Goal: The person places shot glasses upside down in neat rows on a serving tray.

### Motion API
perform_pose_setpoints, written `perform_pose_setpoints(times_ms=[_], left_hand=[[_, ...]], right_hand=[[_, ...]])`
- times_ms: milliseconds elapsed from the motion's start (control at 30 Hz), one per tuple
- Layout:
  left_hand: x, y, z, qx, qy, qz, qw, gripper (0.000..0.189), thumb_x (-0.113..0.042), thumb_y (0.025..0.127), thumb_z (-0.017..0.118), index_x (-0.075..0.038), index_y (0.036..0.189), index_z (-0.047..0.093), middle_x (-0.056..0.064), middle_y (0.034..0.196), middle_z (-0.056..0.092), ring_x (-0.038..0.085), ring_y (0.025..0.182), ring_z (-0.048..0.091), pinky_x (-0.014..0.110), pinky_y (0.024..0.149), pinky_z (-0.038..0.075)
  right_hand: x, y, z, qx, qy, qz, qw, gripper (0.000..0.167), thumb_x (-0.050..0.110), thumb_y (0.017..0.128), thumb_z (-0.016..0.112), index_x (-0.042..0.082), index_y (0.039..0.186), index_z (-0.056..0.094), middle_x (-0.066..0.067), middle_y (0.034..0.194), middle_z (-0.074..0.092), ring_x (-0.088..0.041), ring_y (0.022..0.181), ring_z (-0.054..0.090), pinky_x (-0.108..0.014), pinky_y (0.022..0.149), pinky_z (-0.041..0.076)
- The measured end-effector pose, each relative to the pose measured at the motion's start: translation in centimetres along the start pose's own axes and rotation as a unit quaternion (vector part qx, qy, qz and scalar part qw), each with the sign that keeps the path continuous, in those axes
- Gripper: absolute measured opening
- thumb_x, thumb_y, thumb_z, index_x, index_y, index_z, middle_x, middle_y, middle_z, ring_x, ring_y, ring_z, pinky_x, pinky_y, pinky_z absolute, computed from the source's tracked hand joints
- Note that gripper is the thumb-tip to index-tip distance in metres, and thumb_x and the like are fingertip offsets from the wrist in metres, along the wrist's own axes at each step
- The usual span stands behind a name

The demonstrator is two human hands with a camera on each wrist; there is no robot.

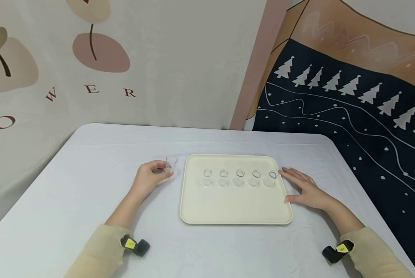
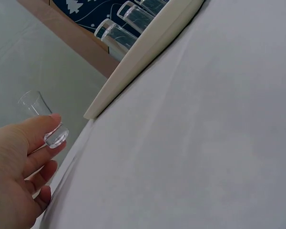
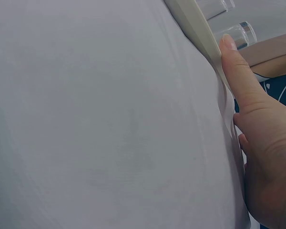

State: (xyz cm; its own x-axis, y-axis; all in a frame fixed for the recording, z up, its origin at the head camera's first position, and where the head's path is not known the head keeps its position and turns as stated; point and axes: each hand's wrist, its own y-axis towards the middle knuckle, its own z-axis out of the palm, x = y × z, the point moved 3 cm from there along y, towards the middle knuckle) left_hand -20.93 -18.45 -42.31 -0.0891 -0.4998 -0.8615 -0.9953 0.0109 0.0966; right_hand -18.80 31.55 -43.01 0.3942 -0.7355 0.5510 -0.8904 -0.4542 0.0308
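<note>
My left hand pinches a small clear shot glass between thumb and fingers, just off the tray's left side. In the left wrist view this shot glass tilts, its thick base by the thumb and its wider rim pointing away. Several similar glasses stand in a row across the cream tray. At the tray's right edge, my right hand rests with its fingers extended and spread. Its thumb lies against the tray rim in the right wrist view; the other fingers are mostly hidden there.
A white cloth covers the table under the tray. Behind it hangs a pale printed curtain, with a dark tree-patterned cloth at the right. Each sleeve carries a black wrist camera.
</note>
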Motion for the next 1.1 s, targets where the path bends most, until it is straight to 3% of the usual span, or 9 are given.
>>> perform_pose_setpoints(times_ms=[167, 533, 700, 867, 1100], left_hand=[[-0.5, -0.2, -0.4, -0.016, -0.006, 0.008, 0.9998, 0.032, -0.021, 0.080, 0.079, -0.006, 0.107, 0.070, 0.009, 0.103, 0.066, 0.022, 0.093, 0.055, 0.035, 0.076, 0.043], [-2.0, -0.8, -0.9, -0.050, -0.032, 0.040, 0.9974, 0.031, -0.017, 0.079, 0.080, -0.007, 0.108, 0.072, 0.009, 0.098, 0.063, 0.025, 0.086, 0.050, 0.025, 0.069, 0.038], [-2.8, -0.8, -1.0, -0.069, -0.028, 0.078, 0.9942, 0.031, -0.010, 0.077, 0.080, -0.004, 0.107, 0.073, 0.010, 0.098, 0.066, 0.027, 0.089, 0.053, 0.026, 0.072, 0.038], [-3.7, -0.9, -0.9, -0.088, -0.019, 0.118, 0.9889, 0.032, -0.006, 0.075, 0.082, -0.003, 0.105, 0.073, 0.010, 0.097, 0.069, 0.015, 0.088, 0.054, 0.028, 0.072, 0.040], [-4.9, -1.1, -0.4, -0.081, -0.020, 0.147, 0.9857, 0.035, -0.005, 0.072, 0.083, -0.002, 0.106, 0.073, 0.009, 0.099, 0.070, 0.013, 0.090, 0.053, 0.029, 0.071, 0.040]], right_hand=[[0.0, 0.0, 0.0, -0.001, 0.000, -0.001, 1.0000, 0.083, 0.035, 0.078, 0.078, 0.015, 0.147, 0.037, -0.023, 0.151, 0.025, -0.047, 0.138, 0.013, -0.070, 0.100, 0.005], [0.0, 0.0, -0.1, 0.000, -0.002, -0.001, 1.0000, 0.083, 0.036, 0.078, 0.077, 0.016, 0.148, 0.037, -0.023, 0.152, 0.025, -0.047, 0.138, 0.013, -0.070, 0.100, 0.006], [0.0, 0.0, 0.0, -0.001, -0.003, -0.001, 1.0000, 0.084, 0.036, 0.077, 0.078, 0.015, 0.147, 0.037, -0.023, 0.152, 0.026, -0.047, 0.138, 0.013, -0.070, 0.100, 0.006], [0.0, 0.1, 0.1, -0.004, -0.006, -0.004, 1.0000, 0.084, 0.035, 0.077, 0.079, 0.014, 0.147, 0.038, -0.023, 0.151, 0.026, -0.047, 0.138, 0.013, -0.070, 0.100, 0.006], [0.1, 0.0, -0.1, -0.002, -0.002, -0.004, 1.0000, 0.084, 0.035, 0.078, 0.078, 0.015, 0.147, 0.037, -0.023, 0.151, 0.026, -0.047, 0.138, 0.013, -0.070, 0.100, 0.005]])
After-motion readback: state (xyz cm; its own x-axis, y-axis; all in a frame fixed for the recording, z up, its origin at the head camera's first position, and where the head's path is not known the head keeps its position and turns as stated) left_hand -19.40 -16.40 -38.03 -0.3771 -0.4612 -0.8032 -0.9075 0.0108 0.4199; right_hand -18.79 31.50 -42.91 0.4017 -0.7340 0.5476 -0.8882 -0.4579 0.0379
